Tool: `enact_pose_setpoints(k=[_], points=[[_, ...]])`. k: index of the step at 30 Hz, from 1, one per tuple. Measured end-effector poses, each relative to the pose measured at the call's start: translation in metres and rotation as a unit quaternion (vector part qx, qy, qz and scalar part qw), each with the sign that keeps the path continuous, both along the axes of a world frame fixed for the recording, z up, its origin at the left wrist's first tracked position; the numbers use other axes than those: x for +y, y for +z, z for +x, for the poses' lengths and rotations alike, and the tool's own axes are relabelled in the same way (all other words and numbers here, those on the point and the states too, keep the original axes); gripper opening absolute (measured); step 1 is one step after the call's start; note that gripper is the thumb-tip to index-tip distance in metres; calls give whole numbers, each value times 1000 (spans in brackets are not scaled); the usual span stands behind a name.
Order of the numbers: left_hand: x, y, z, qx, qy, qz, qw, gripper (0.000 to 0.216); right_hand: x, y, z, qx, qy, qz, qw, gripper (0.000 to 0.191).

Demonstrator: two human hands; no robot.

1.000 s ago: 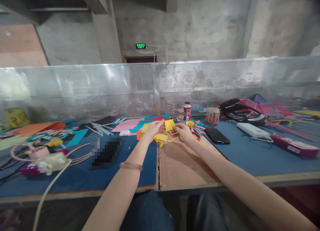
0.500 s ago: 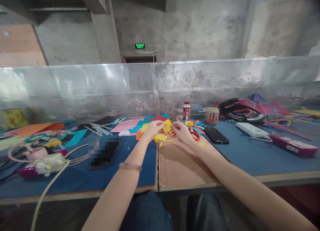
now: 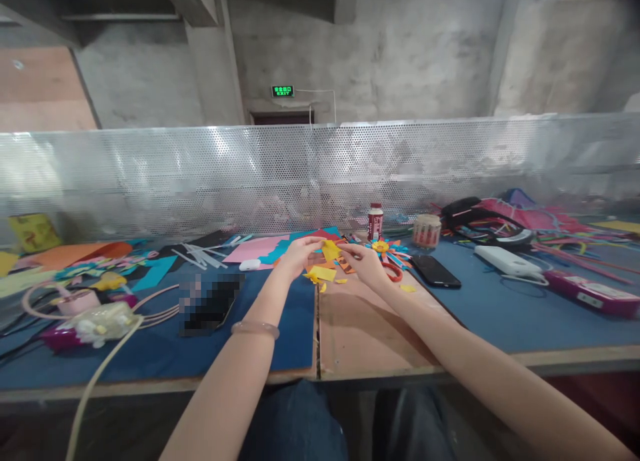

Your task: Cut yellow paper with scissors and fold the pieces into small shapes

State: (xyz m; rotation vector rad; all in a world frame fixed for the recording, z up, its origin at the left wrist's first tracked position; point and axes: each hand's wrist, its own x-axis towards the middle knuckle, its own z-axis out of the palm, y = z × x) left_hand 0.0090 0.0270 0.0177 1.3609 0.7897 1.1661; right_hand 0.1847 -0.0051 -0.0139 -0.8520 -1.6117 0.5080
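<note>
A small piece of yellow paper [image 3: 331,250] is held up between my two hands above the table's middle. My left hand [image 3: 300,256] grips its left edge, and the fingers of my right hand [image 3: 361,257] pinch its right side. Below them lie another yellow paper piece [image 3: 326,274] and small yellow scraps [image 3: 341,281]. Just right of my right hand are red-handled scissors [image 3: 393,272], their blades hidden. A paper flower [image 3: 381,246] with a yellow centre and blue and orange petals sits behind that hand.
A black phone [image 3: 436,272] lies at right, near a white power bank [image 3: 507,260]. Behind stand a red-capped bottle [image 3: 375,222] and a woven jar [image 3: 427,232]. Pink paper [image 3: 257,248] and white sticks [image 3: 199,254] lie left, with a cabled power strip [image 3: 95,328]. A perforated metal screen [image 3: 215,174] borders the back.
My left hand has shifted slightly left with its fingers stretched further over the yellow paper. The paper between my hands now looks smaller or turned. My right hand has barely moved.
</note>
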Motion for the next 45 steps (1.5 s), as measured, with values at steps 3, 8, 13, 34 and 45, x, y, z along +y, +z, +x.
enact_pose_setpoints(k=[3,8,13,34,45], points=[[-1,-1,2,-5,-1,-13,1000,24,0,1,0,17,21,-27,999,31],[-6,-2,6,21,-31,-18,999,21,-2,1,2,37,60,-58,996,30],[-8,-2,5,43,-17,20,999,19,2,-1,2,54,58,-73,994,30],[16,2,-50,-361,243,-75,897,7,8,5,20,100,-157,6,983,29],[1,-16,8,68,64,86,992,26,-2,-1,3,-46,-86,48,994,31]])
